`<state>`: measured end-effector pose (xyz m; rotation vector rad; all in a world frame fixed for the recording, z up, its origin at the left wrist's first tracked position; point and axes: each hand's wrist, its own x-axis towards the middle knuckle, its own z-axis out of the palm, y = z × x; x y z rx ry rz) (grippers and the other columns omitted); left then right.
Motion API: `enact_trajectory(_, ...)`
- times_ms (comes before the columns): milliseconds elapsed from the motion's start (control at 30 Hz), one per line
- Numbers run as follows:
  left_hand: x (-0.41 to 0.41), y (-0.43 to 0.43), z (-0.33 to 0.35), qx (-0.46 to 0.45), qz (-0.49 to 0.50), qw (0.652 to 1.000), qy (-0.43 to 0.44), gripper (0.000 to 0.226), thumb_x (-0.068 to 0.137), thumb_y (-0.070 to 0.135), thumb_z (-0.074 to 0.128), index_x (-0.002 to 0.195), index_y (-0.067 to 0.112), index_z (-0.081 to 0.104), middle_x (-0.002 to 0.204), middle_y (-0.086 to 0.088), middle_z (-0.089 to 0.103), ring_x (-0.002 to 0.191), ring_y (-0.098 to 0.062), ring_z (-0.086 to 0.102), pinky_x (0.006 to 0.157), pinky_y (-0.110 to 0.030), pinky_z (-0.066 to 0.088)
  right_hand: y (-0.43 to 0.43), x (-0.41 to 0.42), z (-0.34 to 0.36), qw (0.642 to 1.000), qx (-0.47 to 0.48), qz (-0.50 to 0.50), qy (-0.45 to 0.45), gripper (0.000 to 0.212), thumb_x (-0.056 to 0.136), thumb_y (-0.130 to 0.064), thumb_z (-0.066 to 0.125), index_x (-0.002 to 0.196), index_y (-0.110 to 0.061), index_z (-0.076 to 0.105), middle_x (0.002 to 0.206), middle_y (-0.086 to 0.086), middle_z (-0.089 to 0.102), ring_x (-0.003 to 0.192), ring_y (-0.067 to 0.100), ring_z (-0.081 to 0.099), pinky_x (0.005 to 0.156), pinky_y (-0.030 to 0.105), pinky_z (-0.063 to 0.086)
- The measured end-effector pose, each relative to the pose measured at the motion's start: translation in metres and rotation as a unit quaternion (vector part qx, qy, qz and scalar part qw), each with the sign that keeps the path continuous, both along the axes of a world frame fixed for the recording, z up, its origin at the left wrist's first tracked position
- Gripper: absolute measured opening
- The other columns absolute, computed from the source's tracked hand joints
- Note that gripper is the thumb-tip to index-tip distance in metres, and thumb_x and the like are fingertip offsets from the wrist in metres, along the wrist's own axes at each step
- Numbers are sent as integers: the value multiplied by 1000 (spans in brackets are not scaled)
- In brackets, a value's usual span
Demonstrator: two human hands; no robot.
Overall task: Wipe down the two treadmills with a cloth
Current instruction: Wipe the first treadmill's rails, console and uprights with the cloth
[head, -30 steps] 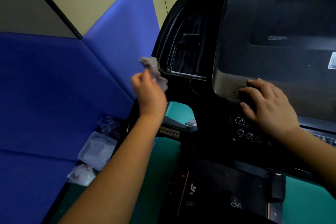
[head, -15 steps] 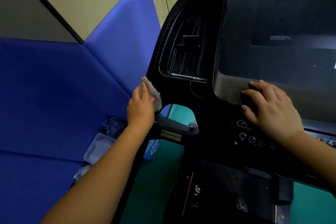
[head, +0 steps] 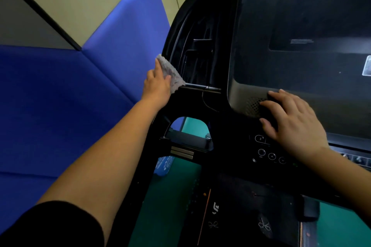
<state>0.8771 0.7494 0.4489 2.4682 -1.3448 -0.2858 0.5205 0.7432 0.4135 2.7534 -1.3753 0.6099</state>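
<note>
The treadmill (head: pixel 200 106) edge is being wiped with the cloth (head: pixel 171 75), pinched in the left hand (head: pixel 156 86); the right hand (head: pixel 295 124) is laid spread. A pressed stroke along it seems needed next.

Left arm outstretched, left hand (head: pixel 157 86) apparently gripping the cloth (head: pixel 171 74); right hand (head: pixel 293 124) lies flat, fingers (head: pixel 270 104) spread.

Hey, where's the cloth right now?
In the head view the cloth is left of centre, held by the left hand against the left edge of the treadmill console, next to the blue wall pad.
</note>
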Motion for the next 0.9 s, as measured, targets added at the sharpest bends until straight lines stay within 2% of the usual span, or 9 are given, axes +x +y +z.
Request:
enact_trajectory(233, -1, 101, -14, 88, -7, 996, -16, 68, 101, 40, 34, 153, 24, -5, 144, -17, 31, 117, -39, 45, 91, -45, 38, 1, 0, 0, 1000, 7, 8, 4, 52, 89, -44, 39, 125, -10, 55, 137, 17, 47, 132, 37, 39, 108, 52, 32)
enact_trajectory(467, -23, 181, -32, 109, 66, 989, -75, 67, 100, 42, 38, 153, 24, 1, 134, -17, 37, 111, -36, 46, 89, -47, 42, 3, -3, 0, 999, 14, 29, -14, 53, 91, -43, 39, 127, -7, 53, 137, 21, 46, 133, 41, 36, 109, 53, 29)
enact_trajectory(600, -36, 222, -38, 121, 114, 982, -91, 66, 100, 41, 37, 153, 21, 4, 134, -18, 37, 114, -37, 44, 90, -47, 41, 6, -6, 5, 998, 30, 45, -25, 55, 90, -43, 38, 129, -7, 52, 139, 22, 43, 135, 40, 32, 111, 53, 26)
enact_trajectory(900, -49, 295, -41, 141, 145, 974, -100, 65, 100, 42, 36, 153, 22, 3, 132, -18, 38, 112, -37, 44, 90, -47, 43, 8, -15, -5, 998, 24, 62, -19, 59, 91, -45, 34, 136, -10, 46, 145, 20, 38, 137, 39, 30, 113, 54, 23)
